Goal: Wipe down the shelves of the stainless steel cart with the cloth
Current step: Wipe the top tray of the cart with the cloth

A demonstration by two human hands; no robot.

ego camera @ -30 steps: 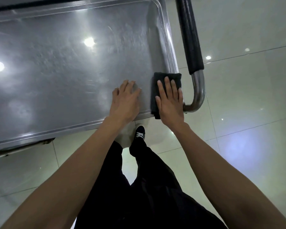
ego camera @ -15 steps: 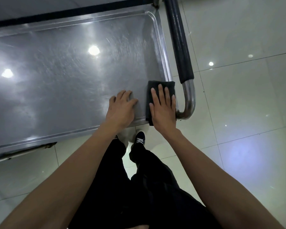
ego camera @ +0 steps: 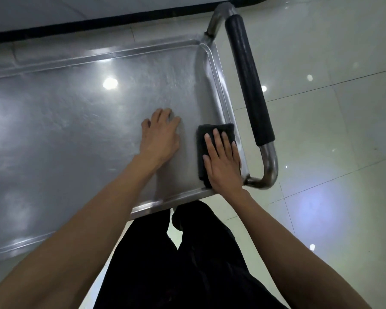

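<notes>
The right hand presses the dark cloth flat-fingered at the top shelf's lower-right corner; the left hand rests spread beside it. Most of the wiping seemingly remains.

Right hand, flat on folded black cloth: sits nearer the steel cart top shelf's front rim than a second ago. Left hand: fingers spread wider, further from cloth.
</notes>
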